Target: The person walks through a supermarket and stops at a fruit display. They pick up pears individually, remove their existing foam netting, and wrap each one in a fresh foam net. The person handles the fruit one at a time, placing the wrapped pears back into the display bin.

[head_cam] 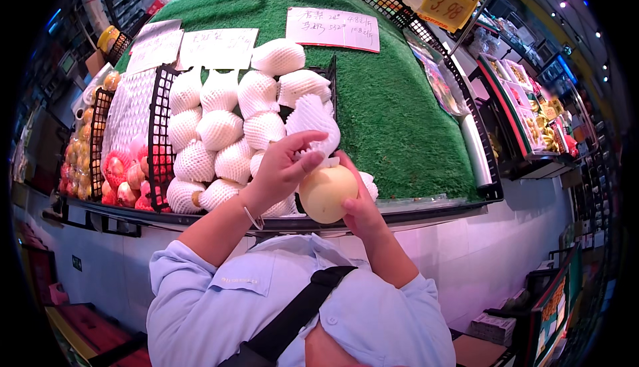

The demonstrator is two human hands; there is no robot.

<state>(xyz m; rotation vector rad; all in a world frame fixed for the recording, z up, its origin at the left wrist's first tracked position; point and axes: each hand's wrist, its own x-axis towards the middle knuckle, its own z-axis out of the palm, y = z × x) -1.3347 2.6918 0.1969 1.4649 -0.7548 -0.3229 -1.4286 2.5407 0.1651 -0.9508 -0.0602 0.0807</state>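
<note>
A round pale yellow pear (pixel 327 194) rests in my right hand (pixel 363 212), its thumb and fingers around the fruit's right side. Just above the fruit, my left hand (pixel 287 167) pinches a white foam net sleeve (pixel 314 122) between thumb and fingers. The sleeve's lower end is beside the top of the pear; whether it still touches the fruit I cannot tell. Rows of pears in white foam nets (pixel 219 129) lie left of my hands, between black plastic grid dividers (pixel 162 137). One more netted fruit (pixel 369 185) shows partly behind my right hand.
Green artificial turf (pixel 409 137) covers the sloping display stand. Handwritten price cards (pixel 333 30) lie above the pears. Pomegranates in red nets (pixel 127 179) sit left of the divider, with bagged orange fruit (pixel 80 167) beyond. The stand's dark front edge (pixel 429 214) runs close before me.
</note>
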